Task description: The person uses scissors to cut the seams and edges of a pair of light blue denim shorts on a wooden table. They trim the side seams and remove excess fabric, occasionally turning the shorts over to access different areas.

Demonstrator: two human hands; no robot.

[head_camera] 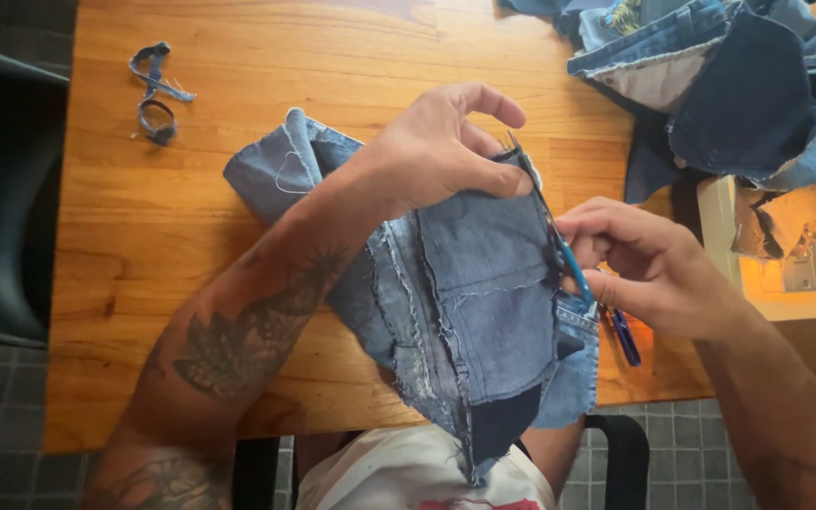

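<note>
My left hand [441,151] pinches the top edge of a patchwork piece of blue denim [484,302] that lies over the near edge of the wooden table [144,246] and hangs down toward my lap. My right hand [649,264] holds a thin blue-handled tool [573,269], likely a seam ripper or thread snips, against the right edge of the denim. Its dark tip reaches up the seam toward my left thumb. Both hands are close together, one on each side of that seam.
A heap of denim pieces [739,85] lies at the table's far right. A white sewing machine [795,264] with a lit lamp stands at the right edge. A small denim scrap strip [155,94] rests at the far left. A dark chair [2,189] is left of the table.
</note>
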